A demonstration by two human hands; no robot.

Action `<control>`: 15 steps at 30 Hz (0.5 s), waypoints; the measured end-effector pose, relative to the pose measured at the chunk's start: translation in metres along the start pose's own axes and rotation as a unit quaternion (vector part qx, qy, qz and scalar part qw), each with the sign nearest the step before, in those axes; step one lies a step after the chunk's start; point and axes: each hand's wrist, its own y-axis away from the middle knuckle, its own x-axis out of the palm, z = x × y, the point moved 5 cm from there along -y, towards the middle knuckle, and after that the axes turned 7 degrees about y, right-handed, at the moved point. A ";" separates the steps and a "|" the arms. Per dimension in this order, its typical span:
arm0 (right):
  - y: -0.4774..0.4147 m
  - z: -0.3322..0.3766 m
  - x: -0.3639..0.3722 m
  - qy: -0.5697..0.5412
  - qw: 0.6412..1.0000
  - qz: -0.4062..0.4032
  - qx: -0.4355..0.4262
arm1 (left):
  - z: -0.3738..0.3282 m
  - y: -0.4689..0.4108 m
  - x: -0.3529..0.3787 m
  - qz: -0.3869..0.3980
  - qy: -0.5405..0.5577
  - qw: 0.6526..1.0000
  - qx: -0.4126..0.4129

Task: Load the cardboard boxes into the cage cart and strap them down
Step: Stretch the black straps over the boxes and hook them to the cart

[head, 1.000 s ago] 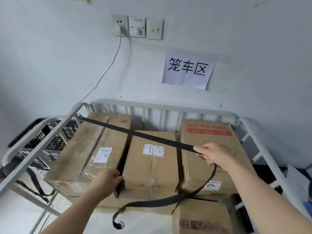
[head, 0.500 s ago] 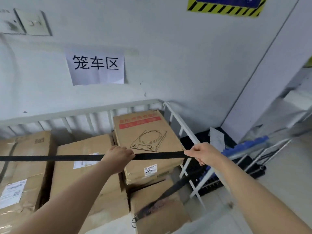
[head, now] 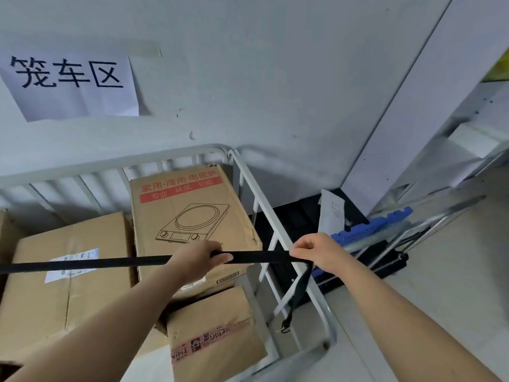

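A black strap [head: 259,256] runs taut from the left edge across the cardboard boxes in the white cage cart [head: 286,238]. My left hand [head: 198,260] grips the strap above the box printed with a cooktop [head: 190,216]. My right hand [head: 319,253] pinches the strap over the cart's right rail. The strap's free end with a metal buckle [head: 286,325] hangs down outside that rail. A plain box [head: 63,282] stands left of the printed one, and a smaller taped box [head: 214,337] sits in front.
A paper sign [head: 71,84] hangs on the wall behind the cart. Right of the cart lie a black crate [head: 297,219], a white sheet [head: 332,213], a blue plastic piece [head: 369,230] and a metal trolley frame [head: 429,224] on the pale floor.
My view swung right, away from the cart's left side. My left hand went from the box edge to the strap. My right hand carried the strap end rightward over the right rail.
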 end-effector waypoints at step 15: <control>-0.073 -0.114 0.000 -0.037 0.997 0.022 0.068 | -0.025 -0.112 0.090 0.100 -0.079 0.990 -0.054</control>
